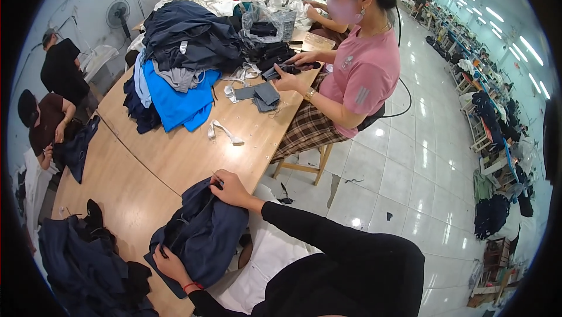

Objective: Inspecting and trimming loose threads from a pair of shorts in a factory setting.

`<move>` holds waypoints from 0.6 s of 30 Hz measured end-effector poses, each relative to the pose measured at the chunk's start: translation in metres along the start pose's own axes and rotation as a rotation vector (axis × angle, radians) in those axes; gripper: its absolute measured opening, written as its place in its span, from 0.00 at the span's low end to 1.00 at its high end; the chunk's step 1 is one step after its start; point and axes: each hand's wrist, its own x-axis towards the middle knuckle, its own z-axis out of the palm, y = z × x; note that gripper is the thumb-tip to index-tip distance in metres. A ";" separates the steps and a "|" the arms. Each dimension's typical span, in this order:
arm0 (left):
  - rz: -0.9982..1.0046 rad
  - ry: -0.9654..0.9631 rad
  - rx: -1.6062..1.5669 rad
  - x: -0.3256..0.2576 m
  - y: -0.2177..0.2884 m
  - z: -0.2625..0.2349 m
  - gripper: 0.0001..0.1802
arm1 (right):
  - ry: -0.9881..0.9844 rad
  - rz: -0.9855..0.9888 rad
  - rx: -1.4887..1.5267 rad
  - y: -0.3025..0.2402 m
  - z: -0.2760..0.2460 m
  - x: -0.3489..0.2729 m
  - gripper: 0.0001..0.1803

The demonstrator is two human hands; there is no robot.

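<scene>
A dark navy garment (208,232) lies bunched over the near edge of the table, partly hanging toward my lap. My left hand (171,263), with a red cord at the wrist, is closed on the garment's lower left side, thumb and fingers gripping a fold. At its top edge, my right hand (230,188) pinches the cloth between thumb and fingers. Thin pale thread ends show near both hands. Which part of the garment each hand grips cannot be made out. To the left of it lies a heap of navy and black garments (82,264).
On the wooden table (140,165) lie white elastic strips (225,132), grey cloth pieces (260,96), a bright blue garment (178,97) and a big dark pile (187,36). A co-worker in a pink shirt (369,65) sits at the right edge, handling dark cloth. Other people work at left.
</scene>
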 end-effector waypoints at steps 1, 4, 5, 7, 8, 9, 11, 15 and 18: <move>-0.010 0.003 0.013 -0.001 0.000 -0.001 0.15 | 0.001 0.002 0.000 0.001 0.002 -0.001 0.10; -0.059 -0.011 0.025 -0.003 0.000 -0.001 0.16 | -0.004 -0.039 -0.044 0.001 0.004 -0.001 0.11; -0.098 -0.029 0.026 -0.003 0.000 -0.001 0.16 | 0.013 -0.059 -0.065 0.001 0.003 -0.002 0.11; -0.070 -0.009 0.024 -0.004 0.003 -0.002 0.16 | 0.022 -0.078 -0.087 0.001 0.002 -0.006 0.11; -0.038 0.010 0.023 -0.005 0.005 -0.003 0.16 | 0.021 -0.072 -0.091 0.001 0.003 -0.008 0.11; -0.039 0.012 0.019 -0.005 0.003 -0.003 0.16 | 0.024 -0.068 -0.096 0.001 0.002 -0.009 0.11; -0.048 0.003 -0.018 -0.006 -0.001 -0.003 0.16 | 0.027 -0.084 -0.097 0.001 0.004 -0.008 0.11; -0.048 -0.005 0.002 -0.006 0.002 -0.003 0.16 | 0.015 -0.085 -0.108 0.001 0.000 -0.008 0.11; -0.069 -0.011 -0.007 -0.007 0.000 -0.003 0.16 | 0.021 -0.078 -0.103 0.001 0.002 -0.009 0.11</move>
